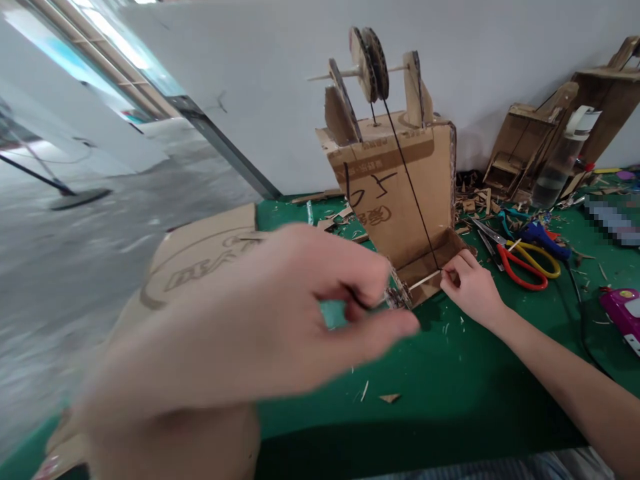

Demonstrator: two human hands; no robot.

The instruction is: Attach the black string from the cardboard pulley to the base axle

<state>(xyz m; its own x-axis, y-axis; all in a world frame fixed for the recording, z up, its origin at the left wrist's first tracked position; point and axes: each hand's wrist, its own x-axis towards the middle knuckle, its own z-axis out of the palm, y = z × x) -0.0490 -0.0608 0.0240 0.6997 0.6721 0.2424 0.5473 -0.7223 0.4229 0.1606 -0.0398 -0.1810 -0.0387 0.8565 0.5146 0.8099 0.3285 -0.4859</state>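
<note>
A cardboard model (395, 187) stands upright on the green table (450, 393), with a pulley wheel (370, 63) on a stick axle on top and a black string (410, 180) running down its front. My right hand (470, 287) pinches a thin wooden stick (425, 279) at the model's lower flap, where the string ends. My left hand (250, 333) is large and blurred close to the camera, its fingers curled by the flap's left corner; whether it holds anything is unclear.
A flat cardboard sheet (200, 267) lies at the left behind my left hand. Red and yellow scissors (525, 263), a blue glue gun (543, 237), a clear bottle (560, 160), more cardboard models (530, 140) and scraps lie at the right. A pink object (623, 313) sits at the right edge.
</note>
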